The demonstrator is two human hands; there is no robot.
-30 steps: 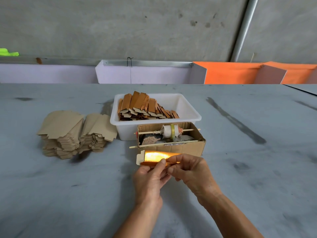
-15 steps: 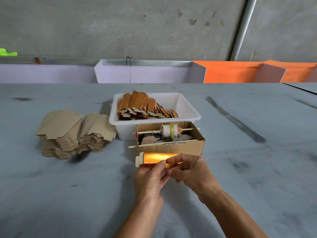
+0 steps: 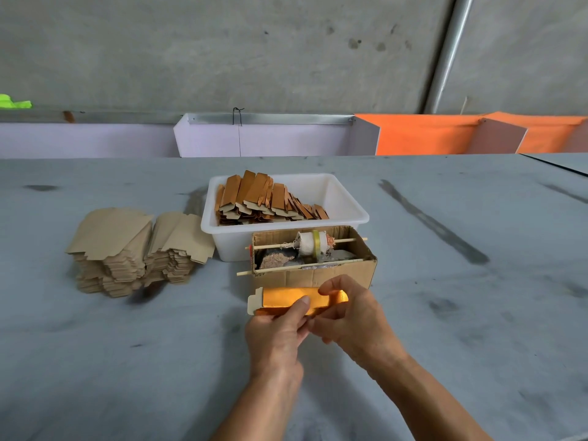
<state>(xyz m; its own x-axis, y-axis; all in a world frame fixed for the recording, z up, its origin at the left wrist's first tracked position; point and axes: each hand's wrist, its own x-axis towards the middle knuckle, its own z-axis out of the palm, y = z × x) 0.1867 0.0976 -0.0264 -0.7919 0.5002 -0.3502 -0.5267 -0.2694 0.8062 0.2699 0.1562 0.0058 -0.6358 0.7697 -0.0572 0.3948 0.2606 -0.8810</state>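
**Operator:** Where's the piece I'm working on?

**Spotter:** You've got the gold-foil cardboard piece low over the grey table, just in front of the open cardboard box. It lies lengthwise from left to right, with a bare cardboard tab sticking out at its left end. I can't tell whether it rests on the table.

**Operator:** And my hands?

**Spotter:** Both are clamped on it, side by side and touching. Your left hand holds it from the near side, with the thumb pressed on the shiny top face. Your right hand curls round the right end, with the forefinger arched over the far edge.

**Operator:** What's in the box?

**Spotter:** A white spool sits on a thin wooden stick laid across the top. A second stick runs along the near edge. Crumpled foil scraps lie underneath.

**Operator:** Behind it?

**Spotter:** The white plastic tub stands against the box's far side, with foil-covered pieces leaning in a row in its left part. Left of the tub lies your stack of plain cardboard blanks, well apart from your hands.
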